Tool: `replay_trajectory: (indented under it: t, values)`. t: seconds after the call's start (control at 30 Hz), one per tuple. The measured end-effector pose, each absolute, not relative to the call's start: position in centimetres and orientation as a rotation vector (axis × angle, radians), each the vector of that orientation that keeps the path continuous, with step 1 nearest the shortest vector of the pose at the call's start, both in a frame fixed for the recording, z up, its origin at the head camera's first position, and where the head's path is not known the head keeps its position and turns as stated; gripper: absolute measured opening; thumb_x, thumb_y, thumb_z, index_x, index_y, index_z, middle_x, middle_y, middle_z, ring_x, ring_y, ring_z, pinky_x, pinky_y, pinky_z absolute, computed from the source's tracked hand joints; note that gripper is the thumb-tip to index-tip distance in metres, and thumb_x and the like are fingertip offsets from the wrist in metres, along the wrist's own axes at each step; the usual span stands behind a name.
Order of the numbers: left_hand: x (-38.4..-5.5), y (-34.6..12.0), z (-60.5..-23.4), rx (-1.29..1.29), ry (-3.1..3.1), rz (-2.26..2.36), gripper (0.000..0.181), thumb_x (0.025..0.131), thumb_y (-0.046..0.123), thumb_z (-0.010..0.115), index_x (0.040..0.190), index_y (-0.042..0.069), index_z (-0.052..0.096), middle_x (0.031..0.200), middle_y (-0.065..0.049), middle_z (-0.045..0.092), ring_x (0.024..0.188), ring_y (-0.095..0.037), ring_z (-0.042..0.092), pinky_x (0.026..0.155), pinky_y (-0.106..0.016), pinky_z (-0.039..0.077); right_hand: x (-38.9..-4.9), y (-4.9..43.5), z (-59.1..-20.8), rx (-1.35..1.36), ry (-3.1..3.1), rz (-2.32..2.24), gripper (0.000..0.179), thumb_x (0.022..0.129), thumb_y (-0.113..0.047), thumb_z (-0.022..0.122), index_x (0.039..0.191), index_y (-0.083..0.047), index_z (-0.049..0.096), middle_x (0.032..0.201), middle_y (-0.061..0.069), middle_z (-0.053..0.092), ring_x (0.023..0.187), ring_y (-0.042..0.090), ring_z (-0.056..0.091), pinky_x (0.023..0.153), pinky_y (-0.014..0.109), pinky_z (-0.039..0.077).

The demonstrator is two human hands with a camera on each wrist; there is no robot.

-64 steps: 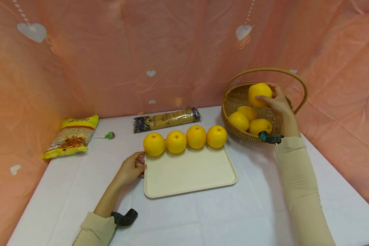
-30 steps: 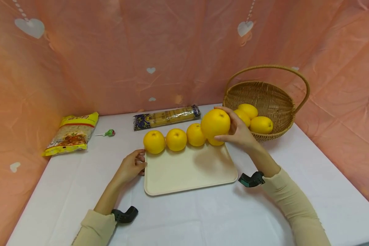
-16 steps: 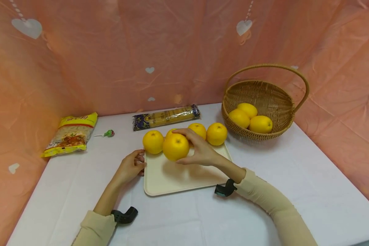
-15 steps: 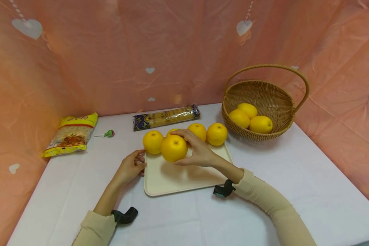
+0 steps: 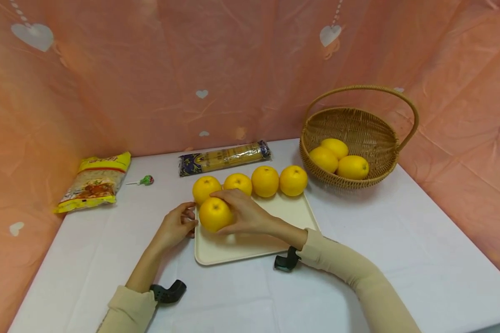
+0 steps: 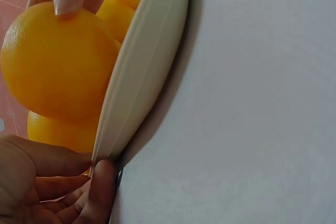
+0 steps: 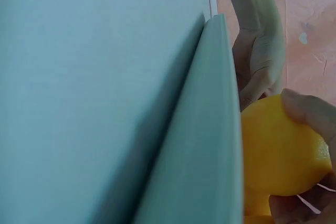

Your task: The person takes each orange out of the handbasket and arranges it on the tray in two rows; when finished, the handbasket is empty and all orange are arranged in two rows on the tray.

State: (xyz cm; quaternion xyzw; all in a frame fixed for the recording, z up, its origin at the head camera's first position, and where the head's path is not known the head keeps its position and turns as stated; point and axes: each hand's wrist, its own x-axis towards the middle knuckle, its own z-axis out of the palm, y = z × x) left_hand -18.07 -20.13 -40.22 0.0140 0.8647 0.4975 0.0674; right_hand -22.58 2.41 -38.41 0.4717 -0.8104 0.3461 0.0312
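My right hand grips a yellow orange, thumb and fingers on opposite sides, over the left part of a cream tray. Along the tray's far edge stands a row of several oranges; the held one overlaps the leftmost of them in the head view. At the tray's left rim, my left hand pinches the edge between thumb and fingers, as the left wrist view shows with the fingers right at the rim. The right wrist view has the held orange beside the tray wall.
A wicker basket with a tall handle stands at the back right, three yellow fruits inside. Behind the tray lies a pack of spaghetti. A lollipop and a yellow food bag lie at the left, near the pink curtain.
My right hand has carried the orange from the basket leftward across the tray, and lower, to the tray's left side. The left hand has stayed at the rim.
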Motion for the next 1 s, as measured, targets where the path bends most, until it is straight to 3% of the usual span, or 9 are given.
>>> replay_trajectory:
  t: [0.2,0.53,1.0]
  values:
    - [-18.0,-20.2,-40.1,0.046,2.605,1.489,0.051,0.086,-0.006,0.055,0.133,-0.011,0.037,0.1,-0.02,0.051,0.067,-0.015,0.056,0.055,-0.026,0.056,-22.3,2.0,-38.5,1.448,-2.543,1.02,0.081,0.067,-0.032,0.084,0.133,-0.007,0.046,0.134,0.009,0.047,0.127,0.024,0.038,0.111,0.037,0.029]
    - [-18.0,-20.1,-40.1,0.039,2.604,1.494,0.05,0.085,-0.007,0.053,0.133,-0.011,0.037,0.1,-0.02,0.051,0.068,-0.016,0.056,0.055,-0.026,0.056,-21.7,1.5,-38.6,1.444,-2.547,0.963,0.079,0.064,-0.036,0.085,0.128,-0.009,0.049,0.127,0.007,0.045,0.117,0.019,0.043,0.106,0.031,0.036]
    - [-18.1,-20.2,-40.2,0.045,2.604,1.489,0.052,0.084,-0.007,0.053,0.133,-0.011,0.037,0.102,-0.023,0.052,0.067,-0.016,0.056,0.055,-0.026,0.056,-21.6,1.2,-39.0,1.473,-2.568,0.888,0.083,0.067,-0.04,0.082,0.134,-0.01,0.043,0.131,0.009,0.041,0.12,0.02,0.04,0.106,0.031,0.036]
